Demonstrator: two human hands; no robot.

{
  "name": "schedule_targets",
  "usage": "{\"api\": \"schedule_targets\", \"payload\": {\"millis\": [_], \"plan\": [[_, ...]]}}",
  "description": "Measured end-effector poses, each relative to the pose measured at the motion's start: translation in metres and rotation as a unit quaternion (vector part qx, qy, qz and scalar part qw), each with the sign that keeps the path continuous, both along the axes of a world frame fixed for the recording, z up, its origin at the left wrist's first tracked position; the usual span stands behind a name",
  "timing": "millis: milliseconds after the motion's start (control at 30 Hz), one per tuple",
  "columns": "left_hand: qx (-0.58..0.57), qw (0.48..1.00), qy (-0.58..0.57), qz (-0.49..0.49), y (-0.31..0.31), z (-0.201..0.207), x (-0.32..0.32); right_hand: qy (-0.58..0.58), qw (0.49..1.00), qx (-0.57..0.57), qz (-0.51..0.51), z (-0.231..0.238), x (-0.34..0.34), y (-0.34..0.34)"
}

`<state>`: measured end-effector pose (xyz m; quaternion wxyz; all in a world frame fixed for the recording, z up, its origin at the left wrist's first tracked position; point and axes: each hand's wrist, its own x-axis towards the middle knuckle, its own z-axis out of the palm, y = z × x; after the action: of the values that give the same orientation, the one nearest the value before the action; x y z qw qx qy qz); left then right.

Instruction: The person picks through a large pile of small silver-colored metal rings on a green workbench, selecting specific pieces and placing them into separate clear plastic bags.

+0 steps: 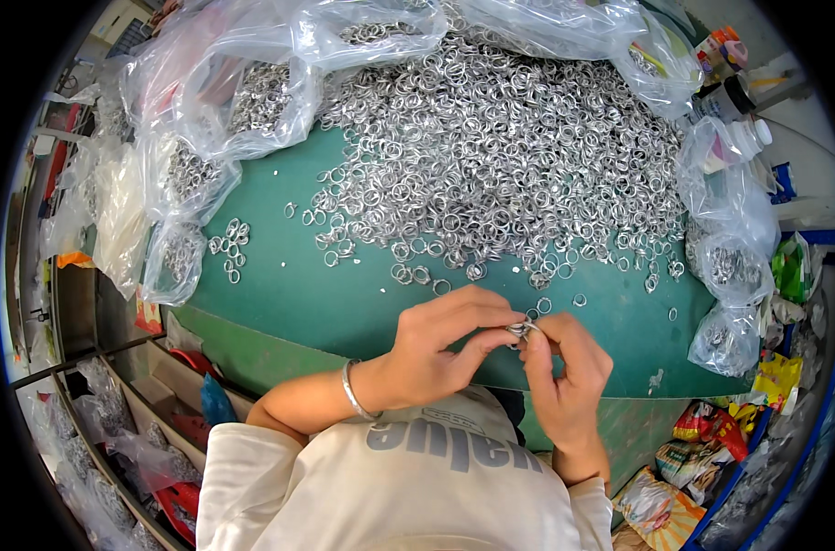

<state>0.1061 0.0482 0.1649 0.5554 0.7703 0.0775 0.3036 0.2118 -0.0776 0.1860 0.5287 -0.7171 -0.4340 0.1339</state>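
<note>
Close to my body, above the near edge of the green table, both hands meet fingertip to fingertip. Between thumb and fingers my left hand pinches a small silver ring; a bangle circles that wrist. From the other side my right hand grips the same piece, its fingers closed. Whether one ring or more is between the fingertips I cannot tell. Just beyond my hands spreads a large heap of silver rings, with several loose ones scattered along its near fringe.
A small cluster of rings lies at the left. Clear plastic bags of rings line the far and left edges; another bag hangs over the right edge. Drawers stand lower left, and colourful packets lower right.
</note>
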Motion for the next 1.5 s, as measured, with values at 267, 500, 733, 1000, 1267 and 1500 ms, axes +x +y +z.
{"api": "schedule_targets", "payload": {"millis": [267, 500, 733, 1000, 1267, 1500], "plan": [[0.079, 0.995, -0.019, 0.05, -0.003, -0.004, -0.001, -0.024, 0.999, -0.038, -0.004, 0.003, -0.007, -0.002], [0.002, 0.999, 0.025, -0.03, 0.005, 0.007, -0.001, 0.107, 0.993, -0.044, 0.016, 0.009, 0.008, -0.003], [-0.091, 0.986, 0.089, -0.11, 0.018, 0.014, -0.004, 0.279, 0.951, -0.081, 0.104, 0.025, 0.025, -0.008], [-0.261, 0.953, 0.093, -0.124, 0.015, 0.009, -0.005, 0.209, 0.953, -0.067, 0.207, 0.019, 0.042, -0.006], [-0.359, 0.92, 0.066, -0.142, 0.014, 0.008, -0.007, 0.226, 0.964, 0.031, 0.14, 0.003, 0.026, -0.004], [-0.458, 0.872, 0.101, -0.138, 0.014, 0.014, -0.008, 0.043, 0.986, 0.069, 0.148, -0.004, 0.028, -0.002]]}}
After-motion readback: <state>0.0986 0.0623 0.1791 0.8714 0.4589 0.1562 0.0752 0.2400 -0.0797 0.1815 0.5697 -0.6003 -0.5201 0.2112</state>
